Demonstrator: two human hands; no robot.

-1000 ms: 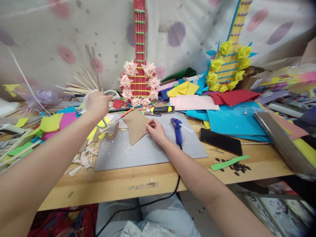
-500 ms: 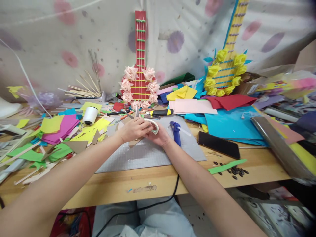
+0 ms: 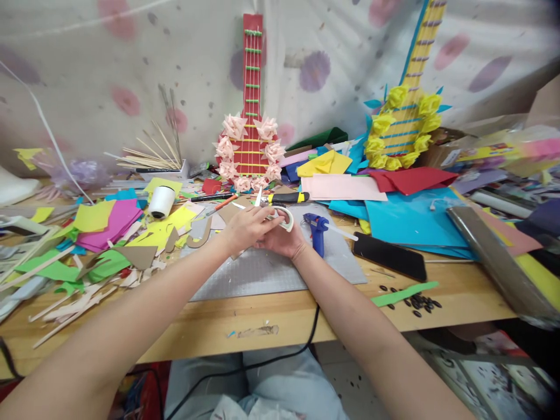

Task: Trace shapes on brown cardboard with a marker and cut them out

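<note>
Both my hands meet over the grey cutting mat [image 3: 271,274]. My left hand [image 3: 245,227] and my right hand [image 3: 282,239] are closed together on a white roll of tape [image 3: 285,217], held just above the mat. A brown cardboard piece [image 3: 230,213] lies partly hidden under my hands. A blue glue gun [image 3: 315,228] rests on the mat just right of my right hand, its black cord running off the table's front edge.
A red paper guitar [image 3: 249,140] and a yellow one [image 3: 405,122] lean on the back wall. A white spool [image 3: 161,202], a yellow-handled knife [image 3: 286,198], a black phone [image 3: 388,256], a foil roll [image 3: 494,256], dark seeds [image 3: 415,302] and coloured paper scraps crowd the wooden table [image 3: 271,326].
My left hand came back from the far left of the table with the tape roll and joined my right hand over the mat. The view shifted slightly.
</note>
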